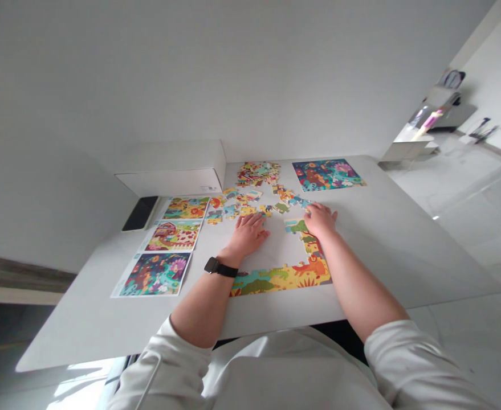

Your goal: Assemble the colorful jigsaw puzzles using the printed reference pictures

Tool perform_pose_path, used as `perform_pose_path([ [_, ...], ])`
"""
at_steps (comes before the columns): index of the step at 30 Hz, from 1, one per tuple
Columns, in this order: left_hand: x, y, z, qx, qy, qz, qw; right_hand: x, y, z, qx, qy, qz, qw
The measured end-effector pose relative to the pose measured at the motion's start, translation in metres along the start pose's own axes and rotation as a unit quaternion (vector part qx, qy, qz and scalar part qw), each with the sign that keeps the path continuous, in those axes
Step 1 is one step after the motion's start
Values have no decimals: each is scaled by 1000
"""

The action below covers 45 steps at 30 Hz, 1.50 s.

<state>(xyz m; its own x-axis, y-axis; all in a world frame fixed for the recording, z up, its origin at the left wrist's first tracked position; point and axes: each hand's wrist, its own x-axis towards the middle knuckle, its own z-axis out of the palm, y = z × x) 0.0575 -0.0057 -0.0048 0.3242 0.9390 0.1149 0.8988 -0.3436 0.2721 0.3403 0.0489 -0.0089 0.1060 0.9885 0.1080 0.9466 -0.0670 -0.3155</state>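
My left hand [249, 233] lies flat on the table, fingers stretched out toward loose puzzle pieces [216, 216] and holding nothing. A dark watch sits on that wrist. To its right, my right hand [320, 220] bends its thumb and index finger onto a puzzle piece at the upper right corner of a partly joined jigsaw [271, 280]; the piece is mostly hidden. The jigsaw forms an L along its bottom and right sides, with a lion, trees and a crocodile. Its upper right part lies beneath my right hand, and my left forearm is beside its left end.
A pile of pieces [259, 172] lies at the back. A dark picture sheet [329, 174] is at the back right. Three picture panels [175, 234], a phone [140, 213] and a white box [171, 171] stand or lie on the left. A wall borders the table's back.
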Motion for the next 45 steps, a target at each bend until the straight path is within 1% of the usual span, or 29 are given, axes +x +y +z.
perform_pose_path([
  [6, 1, -2, 0, -8, 1, -6, 1000, -2, -1, -1, -7, 3, 10, 1000],
  [9, 4, -7, 0, -4, 41, -24, 999, -2, -2, -3, -7, -7, 13, 1000],
  [12, 5, -14, 0, 7, 88, -65, 994, -2, -3, -5, -13, -13, 14, 1000],
  [15, 6, -19, 1, 8, 106, -93, 990, -4, -5, -8, -13, 3, -1, 1000],
  [19, 8, -21, 4, -11, 118, -102, 988, -4, -11, -13, -8, 12, -40, 999],
  [22, 10, -21, 6, -30, 123, -98, 987, 5, -20, -16, -16, -1, -88, 996],
  [26, 14, -22, 7, -54, 141, -86, 985, 25, -36, -14, -49, -24, -147, 988],
  [28, 15, -23, 7, -66, 149, -79, 983, 37, -43, -10, -68, -38, -156, 985],
  [30, 15, -24, 7, -77, 158, -71, 982, 47, -47, -7, -88, -57, -151, 983],
  [33, 16, -26, 8, -89, 168, -75, 979, 60, -43, -2, -112, -77, -127, 983],
  [38, 17, -28, 10, -113, 166, -91, 975, 72, -26, 0, -127, -63, -82, 986],
  [45, 17, -30, 11, -135, 171, -91, 972, 78, -13, -4, -134, -57, -80, 986],
])
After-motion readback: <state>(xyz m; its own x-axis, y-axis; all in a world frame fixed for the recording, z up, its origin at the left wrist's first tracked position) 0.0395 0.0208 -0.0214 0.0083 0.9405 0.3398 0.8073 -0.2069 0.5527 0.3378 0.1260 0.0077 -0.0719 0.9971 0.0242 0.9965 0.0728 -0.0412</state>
